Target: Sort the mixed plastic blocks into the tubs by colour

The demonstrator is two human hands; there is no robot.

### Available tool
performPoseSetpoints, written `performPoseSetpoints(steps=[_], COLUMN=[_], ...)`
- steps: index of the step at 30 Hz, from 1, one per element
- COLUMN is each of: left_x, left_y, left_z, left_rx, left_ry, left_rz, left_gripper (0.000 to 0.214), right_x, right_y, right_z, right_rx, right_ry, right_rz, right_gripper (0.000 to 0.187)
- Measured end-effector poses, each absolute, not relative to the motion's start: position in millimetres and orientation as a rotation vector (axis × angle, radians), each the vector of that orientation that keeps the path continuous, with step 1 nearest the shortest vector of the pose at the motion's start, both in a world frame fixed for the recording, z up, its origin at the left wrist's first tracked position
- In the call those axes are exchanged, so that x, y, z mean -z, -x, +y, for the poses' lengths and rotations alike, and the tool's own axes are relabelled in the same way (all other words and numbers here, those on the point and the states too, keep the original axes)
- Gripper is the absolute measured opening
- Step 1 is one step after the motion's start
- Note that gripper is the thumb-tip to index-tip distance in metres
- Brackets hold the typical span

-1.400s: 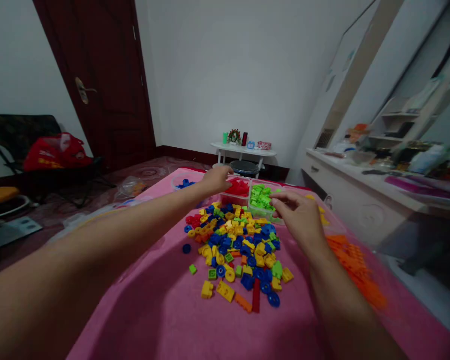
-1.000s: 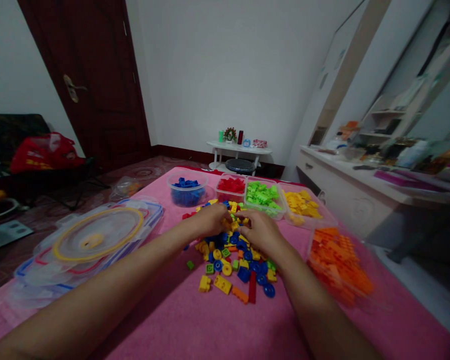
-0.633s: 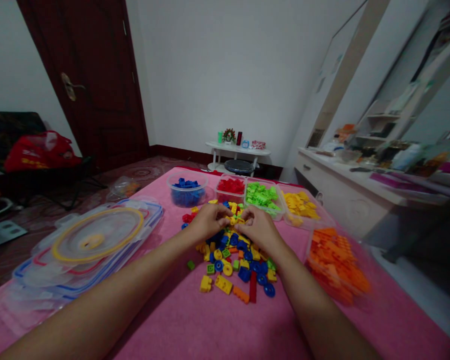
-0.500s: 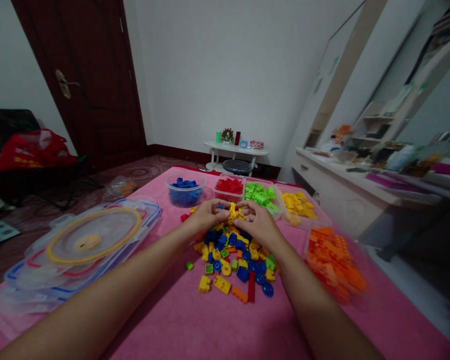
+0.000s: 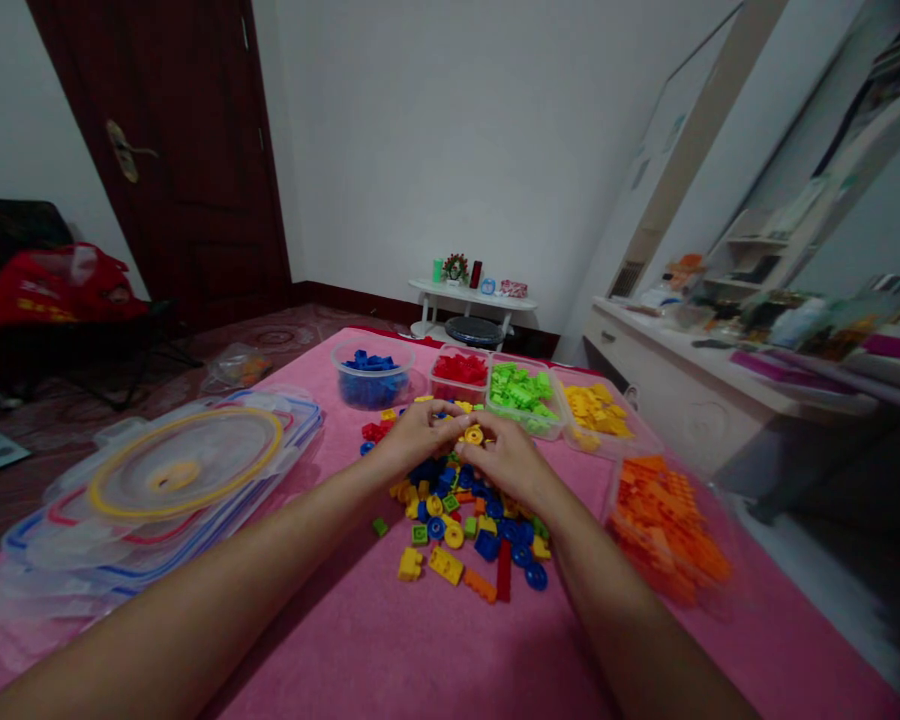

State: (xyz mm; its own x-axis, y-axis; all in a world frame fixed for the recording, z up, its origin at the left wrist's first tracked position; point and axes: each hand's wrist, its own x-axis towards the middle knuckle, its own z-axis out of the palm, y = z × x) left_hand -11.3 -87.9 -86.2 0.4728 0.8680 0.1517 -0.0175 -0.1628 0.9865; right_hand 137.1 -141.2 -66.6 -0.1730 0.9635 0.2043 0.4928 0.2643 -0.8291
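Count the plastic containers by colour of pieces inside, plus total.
Blue-piece container: 1
Red-piece container: 1
Green-piece container: 1
Yellow-piece container: 1
Orange-piece container: 1
Total: 5

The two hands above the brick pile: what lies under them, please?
Below the left hand and right hand, which have a yellow piece at their fingertips, the mixed pile shows blue, yellow, green and orange pieces. Whatever is directly beneath the hands is covered.
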Motion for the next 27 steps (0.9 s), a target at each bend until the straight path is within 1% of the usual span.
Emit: performPoseSetpoints(steps=[3, 7, 10, 14, 18, 20, 24, 27], left_x=[85.3, 83.6, 82.7, 84.0, 84.5, 83.2, 82.8, 86.9], left_y=[12.3, 13.7, 14.4, 13.4, 11.7, 11.3, 11.5, 10.8], left_z=[-89.6, -89.6, -87.9, -87.4, -90.4, -92.4, -93.3, -90.3], left_rx=[-0.935, -0.985, -1.017, -1.052, -1.026, -1.033, -1.061, -1.055], left_ry=[-1.645, -1.672, -1.631, -1.681, -1.728, -1.739, -1.797, -1.765], left_rz=[0.821, 0.836, 0.826, 0.821, 0.872, 0.857, 0.884, 0.899], left_gripper=[0.050, 0.048, 0.047, 0.044, 0.045, 0.045, 0.042, 0.032], right_x=[65.6, 59.5, 56.0, 57.4, 61.8, 61.1, 48.5, 31.8], right_y=[-134.0, -130.9, -131.5, -130.0, -125.0, -125.9, -146.8, -180.9], right_z=[-144.3, -147.3, -148.1, -148.9, -149.0, -148.2, -140.9, -125.7], right_rx=[-1.011, -1.327, -1.422, -1.373, -1.255, -1.209, -1.141, -1.000], right_ry=[1.391, 1.286, 1.242, 1.254, 1.224, 1.218, 1.183, 1.234], right_rz=[-1.684, -1.418, -1.291, -1.405, -1.432, -1.381, -1.156, -1.047], right_gripper=[0.032, 0.037, 0.041, 0.043, 0.033, 0.030, 0.034, 0.025])
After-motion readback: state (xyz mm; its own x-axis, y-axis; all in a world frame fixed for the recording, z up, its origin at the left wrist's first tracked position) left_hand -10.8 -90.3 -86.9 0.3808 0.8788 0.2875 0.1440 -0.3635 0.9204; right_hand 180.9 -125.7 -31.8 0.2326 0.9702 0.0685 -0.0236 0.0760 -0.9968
